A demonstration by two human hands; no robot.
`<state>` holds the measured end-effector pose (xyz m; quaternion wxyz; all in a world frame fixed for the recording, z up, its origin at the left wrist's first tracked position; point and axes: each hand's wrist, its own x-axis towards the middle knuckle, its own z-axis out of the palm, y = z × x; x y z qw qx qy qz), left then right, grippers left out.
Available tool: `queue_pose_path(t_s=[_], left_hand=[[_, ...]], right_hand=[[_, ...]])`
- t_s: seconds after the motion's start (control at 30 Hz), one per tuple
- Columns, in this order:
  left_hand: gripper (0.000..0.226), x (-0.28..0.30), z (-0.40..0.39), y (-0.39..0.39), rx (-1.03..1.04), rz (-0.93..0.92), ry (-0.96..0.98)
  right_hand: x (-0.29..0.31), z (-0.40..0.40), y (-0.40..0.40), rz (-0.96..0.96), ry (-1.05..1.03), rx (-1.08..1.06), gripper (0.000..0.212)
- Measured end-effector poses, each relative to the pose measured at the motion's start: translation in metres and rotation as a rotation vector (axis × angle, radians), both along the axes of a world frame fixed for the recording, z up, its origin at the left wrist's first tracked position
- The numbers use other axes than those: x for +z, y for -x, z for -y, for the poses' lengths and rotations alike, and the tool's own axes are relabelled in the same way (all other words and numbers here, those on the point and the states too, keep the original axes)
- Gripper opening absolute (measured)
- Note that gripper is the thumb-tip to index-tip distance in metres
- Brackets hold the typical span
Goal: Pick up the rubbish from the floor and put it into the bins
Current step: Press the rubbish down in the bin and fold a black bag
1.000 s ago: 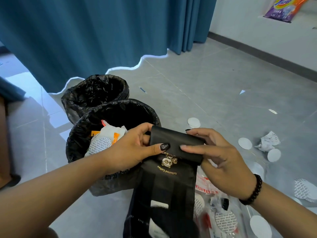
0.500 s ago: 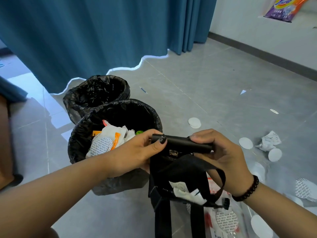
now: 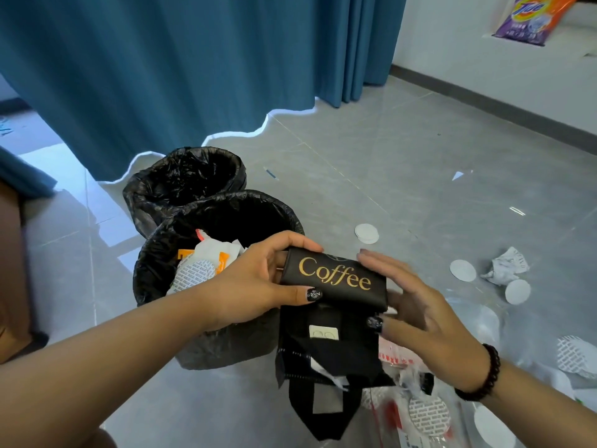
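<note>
A black coffee bag (image 3: 332, 281) with gold "Coffee" lettering is partly rolled up in front of me, its loose end and handles hanging below. My left hand (image 3: 258, 286) grips the roll's left end, thumb underneath. My right hand (image 3: 416, 305) holds the right end, fingers over the top and thumb below. Two bins lined with black bags stand just left: the near bin (image 3: 161, 253) holds white and orange wrappers, and the far bin (image 3: 184, 176) looks dark inside. Round white lids (image 3: 366, 233) and a crumpled paper (image 3: 505, 265) lie on the grey tiled floor to the right.
A clear plastic bag (image 3: 420, 412) with red print and foil lids lies on the floor under my right arm. A blue curtain (image 3: 161, 66) hangs behind the bins. A detergent packet (image 3: 533, 17) sits on a white ledge at top right. A brown object is at the left edge.
Both hands have rolled the black bag further, so the gold "Coffee" lettering now faces up. The hanging part has grown shorter.
</note>
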<state>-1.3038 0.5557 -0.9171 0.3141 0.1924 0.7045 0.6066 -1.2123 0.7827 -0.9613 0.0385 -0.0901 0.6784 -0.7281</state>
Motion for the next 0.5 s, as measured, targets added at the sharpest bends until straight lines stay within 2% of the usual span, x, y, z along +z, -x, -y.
queue_pose_path(t_s=[0.07, 0.13, 0.23, 0.37, 0.5], left_hand=[[0.056, 0.000, -0.002, -0.001, -0.019, -0.042, 0.031], [0.063, -0.001, -0.003, -0.003, -0.041, -0.057, 0.060], [0.064, -0.005, -0.006, -0.007, -0.009, 0.037, 0.047], [0.035, -0.003, -0.010, -0.013, -0.029, 0.207, 0.059], [0.042, -0.004, -0.007, -0.013, -0.014, 0.346, 0.020]], right_hand=[[-0.003, 0.005, -0.004, 0.177, 0.083, -0.037, 0.082], [-0.004, 0.009, -0.005, 0.238, 0.122, -0.089, 0.083], [-0.001, 0.010, -0.005, 0.216, 0.160, -0.205, 0.059], [0.004, 0.011, -0.004, 0.122, 0.182, -0.268, 0.046], [0.005, 0.019, -0.003, 0.022, 0.063, -0.323, 0.050]])
